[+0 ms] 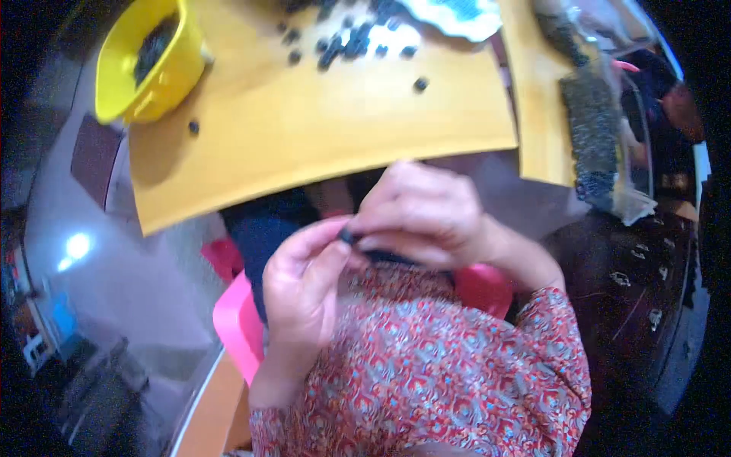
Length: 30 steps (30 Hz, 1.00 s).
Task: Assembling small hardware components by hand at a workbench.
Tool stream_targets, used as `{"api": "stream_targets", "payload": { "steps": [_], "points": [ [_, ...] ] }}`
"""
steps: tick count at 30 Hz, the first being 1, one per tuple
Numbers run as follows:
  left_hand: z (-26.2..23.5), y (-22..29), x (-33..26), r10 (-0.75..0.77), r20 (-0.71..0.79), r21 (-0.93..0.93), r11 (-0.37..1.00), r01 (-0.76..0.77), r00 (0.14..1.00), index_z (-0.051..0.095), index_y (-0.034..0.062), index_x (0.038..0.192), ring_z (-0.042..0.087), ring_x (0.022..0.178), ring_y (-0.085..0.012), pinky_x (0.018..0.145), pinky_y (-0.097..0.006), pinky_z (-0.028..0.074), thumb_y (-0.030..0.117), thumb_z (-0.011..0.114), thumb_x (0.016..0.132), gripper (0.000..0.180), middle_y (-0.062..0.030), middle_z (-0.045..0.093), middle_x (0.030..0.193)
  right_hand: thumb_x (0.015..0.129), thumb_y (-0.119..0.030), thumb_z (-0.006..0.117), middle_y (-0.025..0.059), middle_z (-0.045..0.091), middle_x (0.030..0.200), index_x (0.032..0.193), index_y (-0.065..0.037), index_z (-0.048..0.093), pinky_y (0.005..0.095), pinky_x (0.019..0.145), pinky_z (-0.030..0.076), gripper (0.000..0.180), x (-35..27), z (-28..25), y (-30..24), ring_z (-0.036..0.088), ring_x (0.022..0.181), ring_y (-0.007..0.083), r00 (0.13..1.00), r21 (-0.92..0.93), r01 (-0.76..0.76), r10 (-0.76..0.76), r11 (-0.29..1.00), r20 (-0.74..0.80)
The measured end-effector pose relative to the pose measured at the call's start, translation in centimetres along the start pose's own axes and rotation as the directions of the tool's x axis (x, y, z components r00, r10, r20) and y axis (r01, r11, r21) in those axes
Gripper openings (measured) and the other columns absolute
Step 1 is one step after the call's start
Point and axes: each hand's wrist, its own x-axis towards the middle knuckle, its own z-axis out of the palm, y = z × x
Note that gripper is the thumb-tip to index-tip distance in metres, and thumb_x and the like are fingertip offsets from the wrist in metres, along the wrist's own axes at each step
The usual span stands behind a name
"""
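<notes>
Both hands meet over the lap, in front of the table's near edge, working one small black piece [347, 235]. Left hand [301, 278]: thumb and index finger pinch the piece from the left; palm partly turned up. Right hand [430, 209]: fingertips closed in on the same piece from the right, back of hand up, fingers curled. Some blur there; exact shape of the piece is too small to tell. Piece is off the table, held between the two hands.

Table [327, 122]: wood-coloured, lies beyond the hands. Loose cluster of black pieces [354, 44] near its far side, some touching, some apart. One stray black piece [420, 84] sits nearer, right of the cluster. Another lone piece [194, 127] lies at left, just beside a yellow container [164, 87] with dark contents [156, 47]. White-and-blue packet [464, 15] at the far right of the table, partly cut off.

Further right, clear bag [595, 129] full of small dark bits. Pink chair [237, 327] under the person; red patterned garment [442, 365], sleeves end around the forearms.
</notes>
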Motion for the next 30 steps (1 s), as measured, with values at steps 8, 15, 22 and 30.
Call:
{"api": "stream_targets", "payload": {
  "steps": [8,15,22,30],
  "points": [
    [-0.3,-0.6,0.3,0.089,0.002,-0.007,0.996,-0.089,0.996,0.059,-0.0071,0.108,0.061,0.077,-0.0145,0.076,-0.026,0.050,0.005,0.065,0.086,0.026,-0.0098,0.065,0.095,0.072,-0.007,0.075,0.0070,0.061,0.082,0.094,-0.002,0.065,0.0328,0.062,0.044,0.025,0.0,0.3,0.1,0.058,0.070,0.0211,0.997,-0.114,0.078,-0.080,0.990,-0.013],
    [-0.1,-1.1,0.0,0.281,-0.021,0.261,0.928,-0.266,0.959,0.061,-0.0041,0.103,0.059,0.080,-0.0138,0.076,-0.027,0.049,0.004,0.065,0.086,0.019,-0.0063,0.063,0.090,0.079,-0.004,0.069,0.0099,0.062,0.080,0.089,0.000,0.063,0.0316,0.064,0.047,0.012,-0.8,1.5,-0.4,0.060,0.072,0.0230,0.980,0.151,-0.190,0.197,0.970,-0.030],
    [-1.0,-1.4,1.3,0.400,0.073,0.437,0.811,-0.389,0.914,0.060,-0.0056,0.104,0.057,0.097,-0.0148,0.086,-0.025,0.046,-0.011,0.059,0.083,0.022,-0.0101,0.057,0.106,0.085,-0.007,0.065,0.0078,0.063,0.085,0.090,-0.001,0.063,0.0267,0.067,0.047,0.009,-1.2,1.9,0.2,0.061,0.076,0.0154,0.887,0.301,-0.449,0.460,0.841,0.038],
    [-0.8,-0.1,1.9,0.541,0.249,0.595,0.569,-0.568,0.803,0.062,-0.0019,0.109,0.054,0.086,-0.0130,0.078,-0.024,0.045,-0.010,0.068,0.076,0.035,-0.0071,0.055,0.103,0.090,-0.003,0.060,0.0037,0.063,0.093,0.098,0.002,0.060,0.0221,0.077,0.047,0.010,-0.4,1.2,-0.2,0.059,0.086,0.0083,0.723,0.718,-0.593,0.634,0.365,0.274]
  ]
}}
